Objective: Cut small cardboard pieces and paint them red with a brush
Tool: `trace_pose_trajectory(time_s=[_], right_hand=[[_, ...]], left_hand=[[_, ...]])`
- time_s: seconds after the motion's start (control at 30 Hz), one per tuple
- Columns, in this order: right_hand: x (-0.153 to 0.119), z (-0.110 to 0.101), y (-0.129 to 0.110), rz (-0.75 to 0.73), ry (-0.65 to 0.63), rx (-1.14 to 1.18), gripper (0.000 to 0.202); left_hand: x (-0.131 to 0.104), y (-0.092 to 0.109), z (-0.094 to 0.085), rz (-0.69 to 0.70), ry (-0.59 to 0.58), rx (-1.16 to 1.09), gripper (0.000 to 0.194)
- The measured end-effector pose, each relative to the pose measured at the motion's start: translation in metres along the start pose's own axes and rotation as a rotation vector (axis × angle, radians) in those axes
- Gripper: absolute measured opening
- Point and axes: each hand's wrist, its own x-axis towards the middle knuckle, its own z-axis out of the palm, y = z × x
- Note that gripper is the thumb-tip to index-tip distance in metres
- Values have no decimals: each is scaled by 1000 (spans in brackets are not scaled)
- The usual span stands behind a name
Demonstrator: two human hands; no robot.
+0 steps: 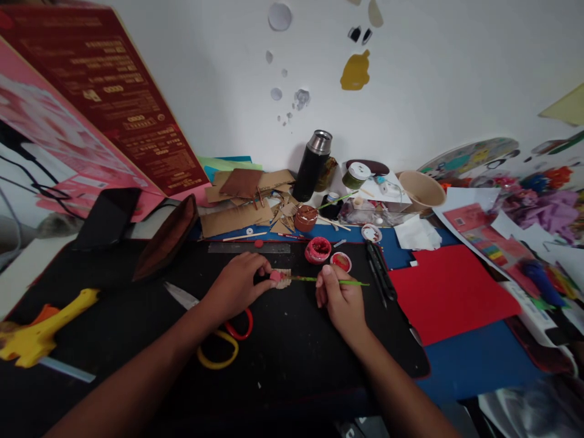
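My left hand point(241, 277) pinches a small pink-red disc point(275, 276) between thumb and fingertips. Under and beside that disc lies a small piece of corrugated cardboard point(285, 280) on the black mat. My right hand point(340, 298) is closed around a thin green paintbrush point(305, 278), whose tip reaches left to the disc. Just beyond the right hand stand an opened jar of red paint point(318, 249) and its lid point(340, 262), smeared with red. Another small red disc point(258, 243) rests on a clear ruler point(228, 248).
Scissors point(218, 350) lie beside my left forearm, and a yellow glue gun point(50, 328) is at far left. Cardboard scraps point(237, 220), a brown paint jar point(305, 218) and a black flask point(311, 167) stand behind. To the right are a black cutter point(382, 277) and red card point(451, 295).
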Motion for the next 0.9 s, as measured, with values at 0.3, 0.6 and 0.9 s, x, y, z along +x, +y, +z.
trace_pose_trajectory(time_s=[0.3, 0.6, 0.9], right_hand=[[1, 0, -3, 13, 5, -14, 50], [-2, 1, -7, -47, 45, 0, 49], [0, 6, -8, -75, -26, -100, 48]], left_hand=[[-1, 0, 0, 71, 2, 32, 17], [0, 1, 0, 55, -1, 50, 6], [-1, 0, 3, 92, 24, 107, 3]])
